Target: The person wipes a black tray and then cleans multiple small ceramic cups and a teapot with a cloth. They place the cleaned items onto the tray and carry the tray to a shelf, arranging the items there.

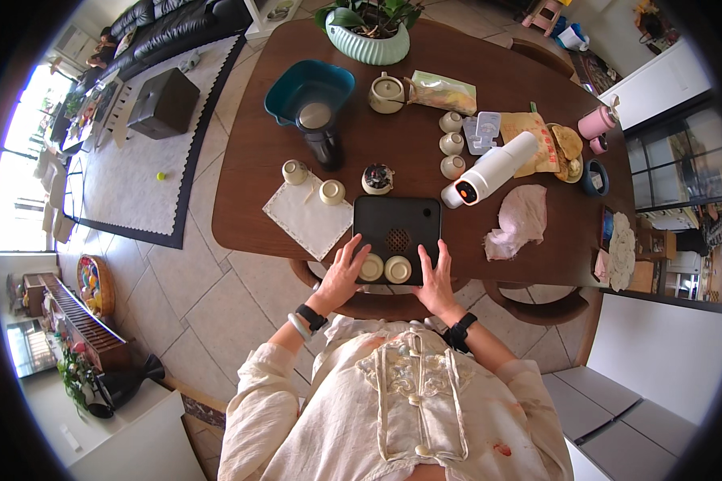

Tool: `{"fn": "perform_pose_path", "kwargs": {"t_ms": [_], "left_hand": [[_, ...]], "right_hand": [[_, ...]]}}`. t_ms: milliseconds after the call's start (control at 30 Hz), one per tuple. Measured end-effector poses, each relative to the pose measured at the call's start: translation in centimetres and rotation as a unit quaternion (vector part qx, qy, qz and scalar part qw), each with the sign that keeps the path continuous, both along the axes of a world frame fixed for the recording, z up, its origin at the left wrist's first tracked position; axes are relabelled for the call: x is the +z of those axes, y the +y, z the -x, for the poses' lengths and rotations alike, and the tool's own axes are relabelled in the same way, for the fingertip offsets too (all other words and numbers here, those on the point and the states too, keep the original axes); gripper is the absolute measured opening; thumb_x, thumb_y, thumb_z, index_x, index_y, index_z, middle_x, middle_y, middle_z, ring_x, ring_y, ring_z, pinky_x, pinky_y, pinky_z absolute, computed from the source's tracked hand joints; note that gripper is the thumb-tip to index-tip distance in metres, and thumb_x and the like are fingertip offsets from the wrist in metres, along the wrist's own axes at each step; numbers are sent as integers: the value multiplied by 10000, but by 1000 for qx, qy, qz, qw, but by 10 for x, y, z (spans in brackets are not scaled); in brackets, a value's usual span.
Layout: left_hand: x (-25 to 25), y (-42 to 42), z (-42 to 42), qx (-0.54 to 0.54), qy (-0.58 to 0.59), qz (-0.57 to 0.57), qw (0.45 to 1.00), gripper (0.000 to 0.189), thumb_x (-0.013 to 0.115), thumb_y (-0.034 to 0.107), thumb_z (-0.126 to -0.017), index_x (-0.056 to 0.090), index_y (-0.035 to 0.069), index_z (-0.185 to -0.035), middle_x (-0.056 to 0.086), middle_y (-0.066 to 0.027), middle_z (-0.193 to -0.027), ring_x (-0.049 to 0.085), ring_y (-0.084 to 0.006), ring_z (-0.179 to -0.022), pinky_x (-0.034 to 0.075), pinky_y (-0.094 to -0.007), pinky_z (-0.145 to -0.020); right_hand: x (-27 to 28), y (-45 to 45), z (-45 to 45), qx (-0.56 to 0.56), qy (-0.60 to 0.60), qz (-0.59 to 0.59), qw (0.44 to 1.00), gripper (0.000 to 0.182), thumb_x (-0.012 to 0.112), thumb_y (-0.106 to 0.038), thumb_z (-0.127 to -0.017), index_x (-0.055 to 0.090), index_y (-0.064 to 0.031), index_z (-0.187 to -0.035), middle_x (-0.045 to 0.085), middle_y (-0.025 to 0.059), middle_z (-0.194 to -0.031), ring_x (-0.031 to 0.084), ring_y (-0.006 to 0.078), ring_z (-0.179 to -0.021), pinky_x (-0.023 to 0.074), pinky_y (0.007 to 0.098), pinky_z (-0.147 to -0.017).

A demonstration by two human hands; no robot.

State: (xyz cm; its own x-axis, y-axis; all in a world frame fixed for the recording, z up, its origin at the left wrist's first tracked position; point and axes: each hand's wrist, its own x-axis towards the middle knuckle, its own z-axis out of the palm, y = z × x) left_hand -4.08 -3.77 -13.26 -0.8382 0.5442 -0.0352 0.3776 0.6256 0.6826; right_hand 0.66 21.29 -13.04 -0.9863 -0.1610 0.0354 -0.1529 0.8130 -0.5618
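Note:
A black tea tray (397,210) with a latticed centre lies at the near edge of a dark wooden table. Two small cream cups, a left one (371,267) and a right one (398,269), stand upside down on its near part. My left hand (343,273) is at the tray's left edge, fingers apart, beside the left cup. At the right edge is my right hand (434,279), fingers spread; whether either hand bears the tray's weight, I cannot tell. A small patterned jar (377,178) stands just beyond the tray. More cups, one of them upside down (332,192), sit by a white cloth (301,219).
Right of the tray lie a white handheld device (496,168) and a pink cloth (522,216). Farther back stand several small cups (451,143), a lidded teapot (387,93), a teal basin (310,90), a dark tumbler (322,141) and a ribbed planter (368,47). Chairs stand at the near edge.

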Motion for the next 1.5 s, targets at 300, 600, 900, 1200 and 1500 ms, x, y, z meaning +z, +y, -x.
{"fn": "perform_pose_path", "kwargs": {"t_ms": [300,600,900,1200,1500], "left_hand": [[-1,-1,20,2,4,5,1000,911,798,5,-595,375,61,-1400,249,-187,-1475,343,-421,-1307,421,-454,-1037],[13,-6,36,1,17,29,999,1041,810,27,-572,265,26,-1459,270,-201,-1463,374,-412,-1270,371,-454,-1065],[13,-43,126,124,177,113,970,818,774,120,-704,365,57,-1409,394,-165,-1368,456,-349,-1155,415,-441,-967],[-9,-32,156,98,159,183,965,561,789,159,-671,567,87,-1181,546,-93,-1011,545,-295,-976,460,-402,-856],[30,-7,122,142,-392,-459,784,430,560,222,-961,423,9,-1309,547,-127,-1123,659,-255,-877,577,-374,-806]], "right_hand": [[-3,0,20,-8,8,-9,1000,1067,819,28,-551,268,-83,-1457,120,305,-1472,288,502,-1292,311,536,-1059],[1,18,23,6,13,-18,1000,1105,863,-57,-569,240,-90,-1481,138,240,-1519,276,442,-1343,295,490,-1091],[16,103,9,-183,62,-202,960,382,706,-127,-789,548,-57,-1130,487,120,-1067,493,335,-1008,421,444,-846],[-38,110,32,-321,60,-34,945,187,547,77,-711,493,-32,-853,532,156,-886,546,370,-870,449,455,-694],[-49,104,32,-267,-32,14,963,212,609,-183,-817,535,-39,-954,601,205,-917,587,356,-828,450,427,-678]]}}
